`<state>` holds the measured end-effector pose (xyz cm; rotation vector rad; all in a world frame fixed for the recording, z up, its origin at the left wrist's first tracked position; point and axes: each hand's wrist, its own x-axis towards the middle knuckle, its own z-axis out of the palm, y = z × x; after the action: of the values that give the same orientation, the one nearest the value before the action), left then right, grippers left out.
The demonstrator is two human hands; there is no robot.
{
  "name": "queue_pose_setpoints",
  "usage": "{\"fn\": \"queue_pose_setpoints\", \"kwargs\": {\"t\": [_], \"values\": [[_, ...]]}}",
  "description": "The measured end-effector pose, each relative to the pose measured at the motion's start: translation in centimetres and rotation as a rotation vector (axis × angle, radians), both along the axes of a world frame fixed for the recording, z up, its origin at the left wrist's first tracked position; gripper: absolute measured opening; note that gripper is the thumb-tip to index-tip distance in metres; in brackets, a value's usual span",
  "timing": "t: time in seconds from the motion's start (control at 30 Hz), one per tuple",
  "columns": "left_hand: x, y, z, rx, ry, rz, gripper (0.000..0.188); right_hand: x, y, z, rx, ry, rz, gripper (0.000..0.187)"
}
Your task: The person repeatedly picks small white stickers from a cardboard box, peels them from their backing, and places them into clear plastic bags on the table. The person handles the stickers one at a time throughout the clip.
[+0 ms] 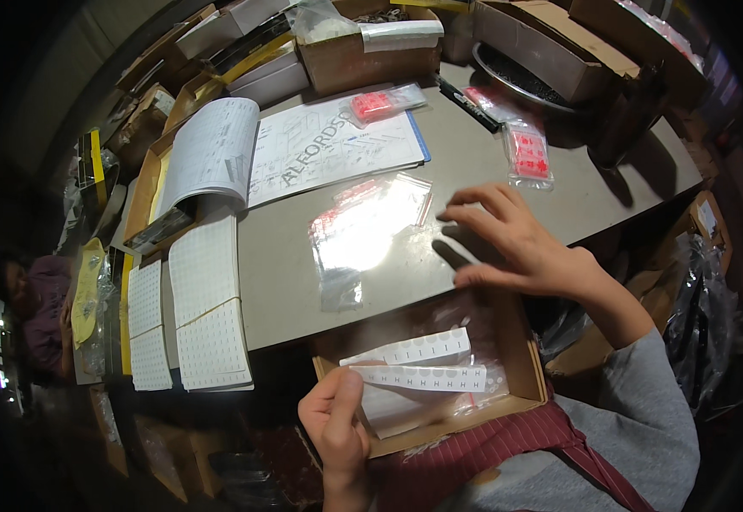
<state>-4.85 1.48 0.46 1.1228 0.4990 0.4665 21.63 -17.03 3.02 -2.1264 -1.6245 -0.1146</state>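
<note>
My left hand (335, 422) pinches the end of a white label strip (423, 378) between thumb and fingers. The strip stretches over an open cardboard box (521, 350) at my lap. Inside the box, a second white label strip (418, 346) lies above clear plastic packaging. My right hand (516, 243) hovers over the table's front edge, fingers apart and nothing in them. Closest to it, to its left, are several clear plastic bags (337, 264) with red print, overlapping and bright with glare.
On the grey table (576, 205) lie an open stack of printed sheets (337, 141), red-and-clear packets (528, 155) and a black marker (469, 103). Label sheets (209, 307) hang over the left edge. Cardboard boxes (371, 60) and a round dish (521, 77) line the back. Another person (47, 316) is at far left.
</note>
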Motion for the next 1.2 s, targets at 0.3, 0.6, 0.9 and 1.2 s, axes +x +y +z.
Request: {"fn": "queue_pose_setpoints", "kwargs": {"t": [0.3, 0.6, 0.9, 1.2], "values": [[-1.2, 0.4, 0.2, 0.026, -0.068, 0.043, 0.029, 0.3, 1.7, -2.0, -0.027, -0.235, -0.011, 0.056], [-1.9, 1.5, -0.4, 0.078, -0.086, 0.153, 0.032, -1.5, -2.4, -0.7, 0.142, 0.294, 0.415, 0.019], [0.9, -0.5, -0.1, 0.380, -0.055, 0.217, 0.026, -5.5, -0.1, 1.4, 0.294, 0.378, 0.310, 0.027], [2.1, -1.0, 0.2, 0.260, -0.060, 0.133, 0.025, -6.3, 0.3, -1.7, 0.093, 0.510, 0.159, 0.029]]}}
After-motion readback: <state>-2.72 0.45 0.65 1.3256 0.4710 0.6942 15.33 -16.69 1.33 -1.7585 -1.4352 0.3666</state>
